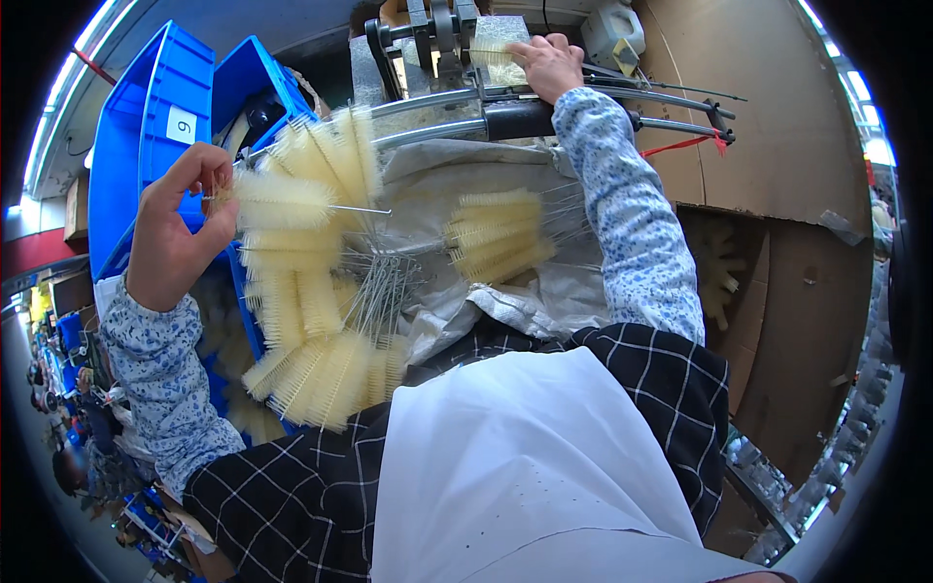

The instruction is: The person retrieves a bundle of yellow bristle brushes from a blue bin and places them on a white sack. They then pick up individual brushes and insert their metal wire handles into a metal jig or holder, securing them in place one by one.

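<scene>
My left hand (175, 236) is raised at the left, its fingers pinched on one end of a pale yellow bristle brush (287, 202). The brush lies level, and its thin wire stem points right. At the far side, my right hand (552, 70) grips the right end of another yellow brush (491, 52), beside a metal machine (445, 34). Below the left brush, a large fanned pile of brushes (301, 291) has its wire stems (381, 291) gathered toward the middle. A smaller bundle of brushes (498, 233) rests on pale sheeting (428, 180) between my forearms.
Blue plastic bins (175, 92) stand at the far left. Curved metal rails (428, 128) run across in front of the machine. A white plastic jug (612, 34) sits at the back, near a red tie (685, 144). Cardboard (777, 117) walls the right side. More brushes lie in a box (717, 267).
</scene>
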Action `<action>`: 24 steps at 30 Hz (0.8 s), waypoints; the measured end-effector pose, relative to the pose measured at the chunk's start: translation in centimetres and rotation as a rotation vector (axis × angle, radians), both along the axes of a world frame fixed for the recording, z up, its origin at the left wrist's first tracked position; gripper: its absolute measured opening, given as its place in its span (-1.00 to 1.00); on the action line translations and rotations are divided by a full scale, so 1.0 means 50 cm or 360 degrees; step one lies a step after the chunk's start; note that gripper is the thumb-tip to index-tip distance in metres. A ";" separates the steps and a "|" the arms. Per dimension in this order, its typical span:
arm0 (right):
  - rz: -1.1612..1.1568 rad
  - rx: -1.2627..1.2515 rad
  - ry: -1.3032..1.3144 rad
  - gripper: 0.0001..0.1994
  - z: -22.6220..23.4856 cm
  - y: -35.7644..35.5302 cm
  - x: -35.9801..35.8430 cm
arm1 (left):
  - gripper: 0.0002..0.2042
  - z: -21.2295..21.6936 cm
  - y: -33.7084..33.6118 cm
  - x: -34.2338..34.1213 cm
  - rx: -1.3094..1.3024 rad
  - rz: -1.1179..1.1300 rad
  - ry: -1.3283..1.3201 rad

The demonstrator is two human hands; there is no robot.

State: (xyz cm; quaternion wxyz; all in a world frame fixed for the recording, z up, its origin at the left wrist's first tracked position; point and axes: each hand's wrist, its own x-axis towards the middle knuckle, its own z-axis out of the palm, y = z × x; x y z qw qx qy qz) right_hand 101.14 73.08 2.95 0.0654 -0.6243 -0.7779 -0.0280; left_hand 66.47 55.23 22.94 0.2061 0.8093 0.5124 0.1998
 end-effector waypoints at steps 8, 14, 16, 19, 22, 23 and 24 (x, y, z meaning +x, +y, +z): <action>0.0001 0.0251 -0.0110 -0.48 -0.021 0.014 0.040 | -0.84 0.005 -0.002 0.011 -0.0015 -0.0026 -0.0036; -0.0204 0.0393 0.0351 -0.61 -0.055 -0.004 0.110 | -0.83 0.001 -0.009 -0.011 0.0006 0.0039 -0.0061; -0.0171 0.0435 0.0538 -0.66 -0.058 -0.001 0.102 | -0.83 0.004 -0.008 -0.010 0.0006 0.0043 -0.0065; -0.0093 0.0447 0.0567 -0.65 -0.062 -0.001 0.080 | -0.82 0.011 -0.009 -0.007 0.0017 0.0032 -0.0074; -0.0121 0.0471 0.0507 -0.70 -0.060 -0.008 0.033 | -0.82 0.017 -0.014 -0.005 0.0039 0.0026 -0.0076; -0.0132 0.0468 0.0481 -0.72 -0.057 -0.011 0.015 | -0.82 0.018 -0.015 -0.005 0.0048 0.0023 -0.0076; -0.0119 0.0449 0.0490 -0.75 -0.055 -0.014 -0.004 | -0.82 0.019 -0.016 -0.006 0.0040 0.0034 -0.0074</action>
